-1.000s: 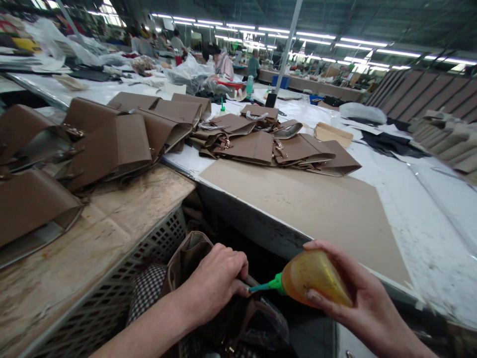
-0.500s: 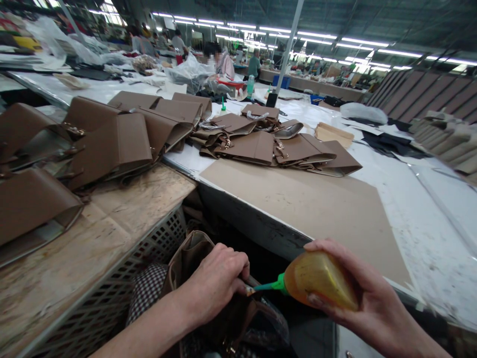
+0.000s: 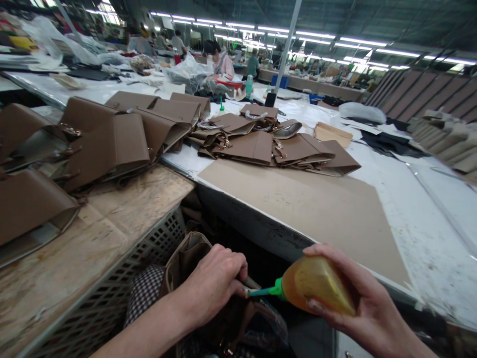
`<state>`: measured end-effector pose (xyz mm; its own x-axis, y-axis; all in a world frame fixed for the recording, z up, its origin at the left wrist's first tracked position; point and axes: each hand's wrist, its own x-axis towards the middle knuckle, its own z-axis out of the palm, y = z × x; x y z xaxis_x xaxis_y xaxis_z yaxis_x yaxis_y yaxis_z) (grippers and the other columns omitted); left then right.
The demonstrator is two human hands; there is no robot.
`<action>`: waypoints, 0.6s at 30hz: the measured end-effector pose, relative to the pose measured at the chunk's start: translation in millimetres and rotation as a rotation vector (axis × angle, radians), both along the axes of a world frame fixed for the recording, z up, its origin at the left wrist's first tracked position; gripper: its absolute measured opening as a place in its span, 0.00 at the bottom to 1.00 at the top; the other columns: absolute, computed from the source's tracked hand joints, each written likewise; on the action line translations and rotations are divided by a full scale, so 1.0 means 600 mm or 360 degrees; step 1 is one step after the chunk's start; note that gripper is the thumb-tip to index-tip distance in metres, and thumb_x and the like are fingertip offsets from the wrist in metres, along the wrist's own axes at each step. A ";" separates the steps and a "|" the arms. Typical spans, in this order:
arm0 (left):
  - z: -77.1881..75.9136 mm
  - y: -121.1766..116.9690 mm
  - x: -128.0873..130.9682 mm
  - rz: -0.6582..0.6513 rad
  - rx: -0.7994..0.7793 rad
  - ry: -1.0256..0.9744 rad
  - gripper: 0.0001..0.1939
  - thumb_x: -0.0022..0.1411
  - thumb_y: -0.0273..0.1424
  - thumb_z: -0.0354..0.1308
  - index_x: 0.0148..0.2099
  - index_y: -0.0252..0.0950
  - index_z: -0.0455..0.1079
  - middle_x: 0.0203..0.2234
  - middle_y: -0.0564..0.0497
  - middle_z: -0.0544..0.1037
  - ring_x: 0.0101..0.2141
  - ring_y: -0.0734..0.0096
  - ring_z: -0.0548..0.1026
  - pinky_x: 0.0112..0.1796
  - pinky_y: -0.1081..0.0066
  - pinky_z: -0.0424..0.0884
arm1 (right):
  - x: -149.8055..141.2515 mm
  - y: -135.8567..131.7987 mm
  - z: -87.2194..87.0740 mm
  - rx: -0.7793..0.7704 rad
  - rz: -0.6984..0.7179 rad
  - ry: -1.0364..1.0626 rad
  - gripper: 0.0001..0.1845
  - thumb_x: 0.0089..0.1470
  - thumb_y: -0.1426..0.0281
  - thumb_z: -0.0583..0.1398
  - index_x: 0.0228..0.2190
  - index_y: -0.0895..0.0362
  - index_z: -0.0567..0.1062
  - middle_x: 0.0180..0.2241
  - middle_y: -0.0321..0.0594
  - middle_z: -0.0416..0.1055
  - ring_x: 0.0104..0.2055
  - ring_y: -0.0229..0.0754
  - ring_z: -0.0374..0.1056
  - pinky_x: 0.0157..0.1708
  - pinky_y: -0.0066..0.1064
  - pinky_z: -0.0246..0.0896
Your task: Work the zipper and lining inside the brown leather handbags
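My right hand [image 3: 357, 298] is wrapped round a squeeze bottle [image 3: 316, 286] of amber liquid, held on its side with its green nozzle [image 3: 266, 291] pointing left. The nozzle's tip meets the edge at my left fingertips. My left hand [image 3: 219, 276] is closed, thumb and forefinger pinching the edge of a brown bag [image 3: 182, 253] in my lap area. Most of that bag is hidden under my left arm and in shadow. A plastic-wrapped handle [image 3: 266, 323] and some metal fittings show below my hands. Checked cloth [image 3: 145, 293] lies to the left of the bag.
Several brown bag bodies lie on the worn board [image 3: 112, 214] at left, above a plastic crate [image 3: 130, 278]. More brown bags [image 3: 253, 146] rest on the white table behind a beige sheet [image 3: 309, 209]. People sit and stand farther back.
The bottle and my right hand have shifted slightly left and down, with the nozzle tip closer to my left fingertips. My left hand keeps its pinch on the bag edge.
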<state>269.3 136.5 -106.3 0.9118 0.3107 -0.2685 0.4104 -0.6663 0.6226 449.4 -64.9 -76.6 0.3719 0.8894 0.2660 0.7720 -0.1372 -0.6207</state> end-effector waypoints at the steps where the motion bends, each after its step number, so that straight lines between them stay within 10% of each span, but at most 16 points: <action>1: 0.000 0.000 0.000 0.0003 0.0002 0.0002 0.06 0.56 0.26 0.64 0.33 0.39 0.69 0.31 0.54 0.75 0.39 0.63 0.68 0.37 0.69 0.59 | 0.003 -0.002 -0.001 -0.0004 -0.0022 -0.0008 0.27 0.49 0.61 0.67 0.51 0.46 0.68 0.47 0.39 0.74 0.45 0.47 0.74 0.45 0.30 0.72; 18: -0.003 0.002 0.001 0.0030 -0.0021 -0.0001 0.05 0.55 0.26 0.63 0.32 0.39 0.70 0.31 0.55 0.74 0.39 0.64 0.68 0.38 0.69 0.59 | 0.010 -0.022 -0.037 0.0174 -0.0078 0.0036 0.28 0.51 0.64 0.66 0.53 0.47 0.65 0.49 0.41 0.72 0.51 0.48 0.71 0.48 0.30 0.70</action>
